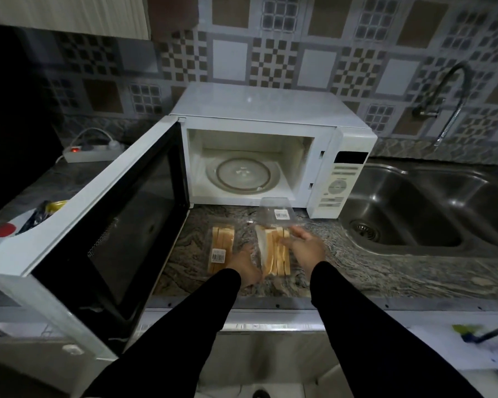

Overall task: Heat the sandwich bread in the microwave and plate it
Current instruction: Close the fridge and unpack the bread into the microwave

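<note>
A white microwave [270,116] stands on the granite counter, its door [104,225] swung wide to the left and its glass turntable [243,175] bare. In front of it lie two clear packs of sliced sandwich bread. The left pack [222,248] is closed, with a barcode label. The right pack [272,254] has its clear lid [276,215] flipped back toward the microwave. My left hand [246,267] rests at the near left corner of the right pack. My right hand [306,248] has its fingers on the slices at the pack's right side.
A steel double sink [414,214] and a curved faucet [452,90] take up the right side. A power strip [91,152] with a red light sits at the back left. The open door blocks the left counter, where a red-capped item [3,229] stands.
</note>
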The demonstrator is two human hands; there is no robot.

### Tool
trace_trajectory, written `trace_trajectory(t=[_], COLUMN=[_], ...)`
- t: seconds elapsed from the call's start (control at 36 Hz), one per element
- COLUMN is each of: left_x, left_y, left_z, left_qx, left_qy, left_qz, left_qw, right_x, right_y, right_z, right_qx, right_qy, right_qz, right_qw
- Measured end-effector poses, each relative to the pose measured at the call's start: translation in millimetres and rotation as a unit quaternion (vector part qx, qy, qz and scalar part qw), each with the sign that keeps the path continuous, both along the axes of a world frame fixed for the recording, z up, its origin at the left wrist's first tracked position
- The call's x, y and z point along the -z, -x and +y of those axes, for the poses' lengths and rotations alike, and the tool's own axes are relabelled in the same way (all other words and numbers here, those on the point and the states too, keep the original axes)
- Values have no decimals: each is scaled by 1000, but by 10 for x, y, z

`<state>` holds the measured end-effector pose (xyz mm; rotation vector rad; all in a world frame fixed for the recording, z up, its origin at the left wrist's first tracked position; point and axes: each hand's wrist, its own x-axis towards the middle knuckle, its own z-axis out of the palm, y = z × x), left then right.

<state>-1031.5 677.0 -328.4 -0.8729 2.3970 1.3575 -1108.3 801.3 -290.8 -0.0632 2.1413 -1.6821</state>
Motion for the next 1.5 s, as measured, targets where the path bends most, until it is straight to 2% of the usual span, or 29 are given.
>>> trace_trajectory(t=[0.06,0.14,0.19,0.25,0.36,0.47,0.64,0.78,0.86,1.11,1.28,1.5], left_x=[-16,-60,-71,-70,-45,5,-8,-8,7,-31,-135,-188], left_y=[34,48,66,86,92,71,53,49,31,23,-23,-109], left_z=[-19,-40,-55,-51,-46,-78,-90,-74,-55,21,94,159], left_qx=[12,38,46,58,64,32,-16,-38,-39,-50,9,32], left_qy=[23,40,30,38,51,26,-109,-117,-44,-1,139,188], left_qz=[-4,-22,-33,-42,-38,-27,-14,6,20,67,10,-14], left_qw=[1000,998,998,997,996,999,994,992,998,997,990,982], right_x=[-8,56,142,153,102,51,-65,-224,-277,-358,-440,-631], right_y=[-31,-85,-124,-178,-202,-139,-46,-70,-117,-296,-409,-501], right_z=[-76,-213,-291,-323,-346,-375,-384,-270,-179,139,378,652], right_qx=[-32,-75,-97,-96,-80,-72,-106,-126,-142,-146,-130,-84], right_qy=[-25,-155,-231,-268,-296,-273,-295,-322,-329,-326,-318,-311], right_qz=[38,113,128,137,163,119,130,153,165,168,156,173], right_qw=[998,979,959,949,938,952,941,926,919,919,926,931])
